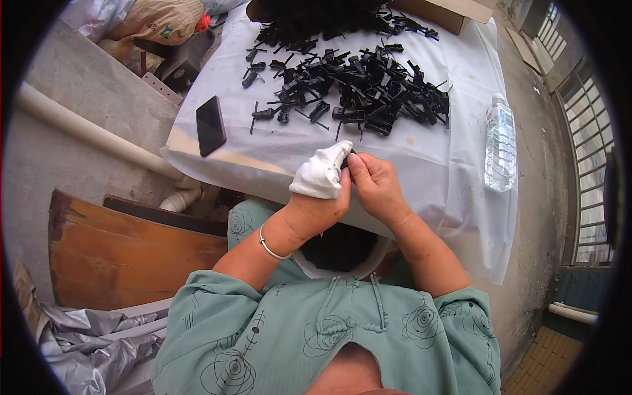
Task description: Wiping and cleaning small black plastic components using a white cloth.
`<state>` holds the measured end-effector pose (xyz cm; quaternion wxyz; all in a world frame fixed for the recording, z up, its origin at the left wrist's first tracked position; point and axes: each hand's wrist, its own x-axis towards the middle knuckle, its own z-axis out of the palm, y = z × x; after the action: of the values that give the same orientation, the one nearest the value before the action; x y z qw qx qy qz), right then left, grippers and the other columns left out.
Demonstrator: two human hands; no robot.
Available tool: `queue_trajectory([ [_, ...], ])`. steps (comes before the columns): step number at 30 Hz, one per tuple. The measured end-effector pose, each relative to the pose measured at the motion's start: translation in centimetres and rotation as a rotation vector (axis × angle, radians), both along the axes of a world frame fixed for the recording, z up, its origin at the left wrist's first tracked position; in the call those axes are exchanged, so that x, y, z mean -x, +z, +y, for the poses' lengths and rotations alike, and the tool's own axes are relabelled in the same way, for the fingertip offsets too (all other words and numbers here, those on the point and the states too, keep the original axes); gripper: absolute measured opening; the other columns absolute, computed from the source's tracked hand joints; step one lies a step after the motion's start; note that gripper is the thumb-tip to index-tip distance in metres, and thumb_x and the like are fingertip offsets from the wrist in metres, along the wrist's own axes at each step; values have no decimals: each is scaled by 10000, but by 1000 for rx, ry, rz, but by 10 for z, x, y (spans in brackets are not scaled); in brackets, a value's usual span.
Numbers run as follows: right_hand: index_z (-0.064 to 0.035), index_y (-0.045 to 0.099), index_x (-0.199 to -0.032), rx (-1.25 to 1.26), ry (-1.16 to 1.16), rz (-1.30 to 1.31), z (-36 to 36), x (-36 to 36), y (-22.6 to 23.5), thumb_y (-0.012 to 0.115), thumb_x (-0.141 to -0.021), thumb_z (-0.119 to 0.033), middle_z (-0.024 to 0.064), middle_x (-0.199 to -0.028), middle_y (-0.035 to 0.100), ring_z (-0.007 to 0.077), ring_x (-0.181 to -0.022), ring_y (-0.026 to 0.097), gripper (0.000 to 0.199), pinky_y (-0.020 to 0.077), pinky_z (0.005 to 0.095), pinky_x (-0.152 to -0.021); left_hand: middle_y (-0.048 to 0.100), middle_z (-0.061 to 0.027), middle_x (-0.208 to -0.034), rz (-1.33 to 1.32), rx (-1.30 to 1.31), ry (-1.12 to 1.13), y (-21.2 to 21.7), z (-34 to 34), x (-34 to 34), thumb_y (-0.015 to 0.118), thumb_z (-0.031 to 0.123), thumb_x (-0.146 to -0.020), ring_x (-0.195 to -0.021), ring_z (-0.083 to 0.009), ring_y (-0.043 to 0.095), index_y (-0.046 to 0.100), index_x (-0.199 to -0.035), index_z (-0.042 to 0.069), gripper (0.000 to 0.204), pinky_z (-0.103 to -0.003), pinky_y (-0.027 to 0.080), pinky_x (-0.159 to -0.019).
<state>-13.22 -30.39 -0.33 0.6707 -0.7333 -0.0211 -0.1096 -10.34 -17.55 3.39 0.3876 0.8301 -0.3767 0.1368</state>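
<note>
Both my hands meet just over the near edge of the table. A white cloth (318, 172) covers the fingers of my left hand (317, 197), with the thumb bare. My right hand (377, 184) pinches a small black piece (349, 158) together with the left; most of it is hidden by the fingers, so its kind does not show. Beyond the hands lies a loose pile of small black plastic parts (368, 89) with thin projecting strips. Below my wrists, a white bucket (380, 258) filled with dark material stands at my lap.
A dark phone (210, 126) lies on the left of the white-sheeted table (263, 148). At the right edge is a clear water bottle (500, 145). A cardboard box (447, 14) sits at the back. A wooden board (131, 253) and a pale pipe (92, 128) are on the left.
</note>
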Motion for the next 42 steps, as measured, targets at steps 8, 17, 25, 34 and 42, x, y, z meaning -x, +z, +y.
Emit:
queue_trajectory([
  [8,1,566,-753,-56,76,13,-2,1,14,480,-917,-159,-39,-637,502,42,-575,408,245,364,215,-513,592,-138,-947,156,93,-48,-5,7,-1,540,49,-805,-818,-253,588,510,-1100,-51,313,-333,474,-747],
  [17,14,609,-835,361,92,-108,-32,3,19,608,-790,-53,48,-649,531,97,-580,465,80,394,235,-533,543,-29,-854,1045,639,-284,6,12,-19,465,71,-893,-582,-38,436,366,-1193,24,319,-183,395,-513],
  [25,4,555,-738,93,103,15,-27,4,31,622,-820,-96,10,-635,501,71,-589,421,145,360,226,-519,527,-70,-836,660,196,-299,2,8,-16,402,38,-830,-678,-77,457,404,-1184,8,355,-235,412,-605],
  [34,29,498,-715,304,83,-193,-20,1,23,488,-881,-132,166,-609,489,289,-506,424,232,369,356,-501,495,-43,-899,706,248,-292,4,1,-10,398,57,-842,-757,-109,447,443,-1101,13,267,-246,403,-699],
  [42,10,524,-733,261,198,36,-23,3,29,517,-863,-155,170,-636,541,309,-539,483,210,401,357,-523,547,-151,-857,652,-13,-203,26,15,3,500,67,-803,-802,-253,532,488,-1066,-9,274,-325,432,-741],
])
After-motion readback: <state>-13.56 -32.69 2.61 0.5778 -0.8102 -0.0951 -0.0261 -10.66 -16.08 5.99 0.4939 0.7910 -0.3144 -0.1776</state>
